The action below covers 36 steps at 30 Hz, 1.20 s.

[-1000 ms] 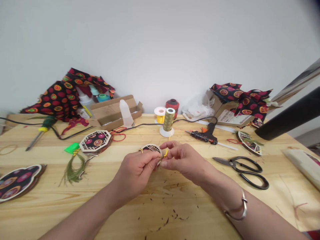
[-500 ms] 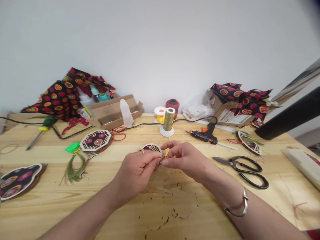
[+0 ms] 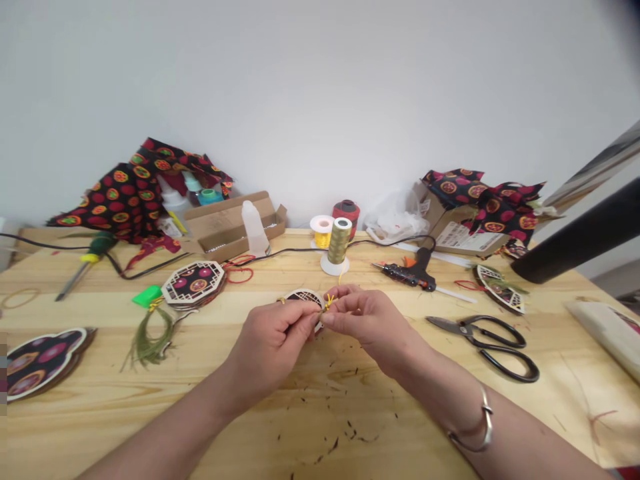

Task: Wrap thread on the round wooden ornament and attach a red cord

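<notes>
My left hand (image 3: 280, 337) is closed in a pinch, its thumb and forefinger tips meeting my right hand's at a short yellow cord (image 3: 329, 302) with loose ends. My right hand (image 3: 373, 321) also pinches at the cord, thumb against fingers; a thin olive strand seems to lie between the tips. Just behind the fingers sits a wooden lattice ornament (image 3: 303, 294) with a dark patterned centre, partly covered by my left hand. Whether my left fingers also grip its edge cannot be made out. A spool of olive thread (image 3: 340, 241) stands upright beyond my right hand, a strand trailing down from it.
Black-handled scissors (image 3: 480, 337) and a glue gun (image 3: 413, 270) lie to the right. On the left are an octagonal ornament (image 3: 195, 283), a green tassel (image 3: 150, 333) and a screwdriver (image 3: 83, 270). A white bottle (image 3: 254, 229) stands by an open cardboard box (image 3: 225, 223).
My right fingertips have shifted slightly left and closed in against the left ones. The yellow cord's loose ends now stand up above the fingers. The view has moved a little.
</notes>
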Each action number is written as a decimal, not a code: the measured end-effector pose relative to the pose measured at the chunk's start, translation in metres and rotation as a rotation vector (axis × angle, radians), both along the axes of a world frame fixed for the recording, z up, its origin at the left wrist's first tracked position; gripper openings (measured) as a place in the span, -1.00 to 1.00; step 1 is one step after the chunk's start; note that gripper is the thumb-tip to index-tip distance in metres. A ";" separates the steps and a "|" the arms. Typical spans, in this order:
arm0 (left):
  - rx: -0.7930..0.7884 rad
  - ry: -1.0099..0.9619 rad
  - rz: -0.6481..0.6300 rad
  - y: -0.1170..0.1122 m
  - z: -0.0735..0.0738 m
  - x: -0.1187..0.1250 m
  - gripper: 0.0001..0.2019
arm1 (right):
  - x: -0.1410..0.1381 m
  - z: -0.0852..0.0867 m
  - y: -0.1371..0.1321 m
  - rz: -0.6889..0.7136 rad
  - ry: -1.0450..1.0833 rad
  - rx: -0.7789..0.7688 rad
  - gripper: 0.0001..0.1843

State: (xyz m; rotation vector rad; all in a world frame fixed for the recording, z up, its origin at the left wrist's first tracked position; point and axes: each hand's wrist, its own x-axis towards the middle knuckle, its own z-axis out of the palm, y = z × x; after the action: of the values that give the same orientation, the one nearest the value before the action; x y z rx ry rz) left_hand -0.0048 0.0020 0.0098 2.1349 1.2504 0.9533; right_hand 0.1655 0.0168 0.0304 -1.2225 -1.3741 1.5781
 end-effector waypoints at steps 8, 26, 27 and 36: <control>0.067 0.009 -0.005 0.001 0.001 0.000 -0.83 | -0.003 -0.003 -0.002 -0.050 0.080 -0.026 -0.90; -0.052 -0.076 -0.032 0.001 0.001 0.000 -0.80 | -0.004 -0.008 -0.003 -0.206 -0.242 0.218 -0.63; -0.065 -0.081 -0.031 0.001 0.001 0.000 -0.80 | -0.004 -0.009 -0.003 -0.194 -0.246 0.274 -0.58; -0.190 -0.191 0.018 -0.001 0.002 -0.001 -0.81 | -0.006 -0.018 -0.003 -0.197 -0.125 0.529 -0.79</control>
State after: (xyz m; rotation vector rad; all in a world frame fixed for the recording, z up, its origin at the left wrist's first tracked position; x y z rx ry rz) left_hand -0.0059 0.0013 0.0117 1.8448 1.2153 0.9793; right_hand 0.1592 0.0142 0.0128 -1.0953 -1.5657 0.9306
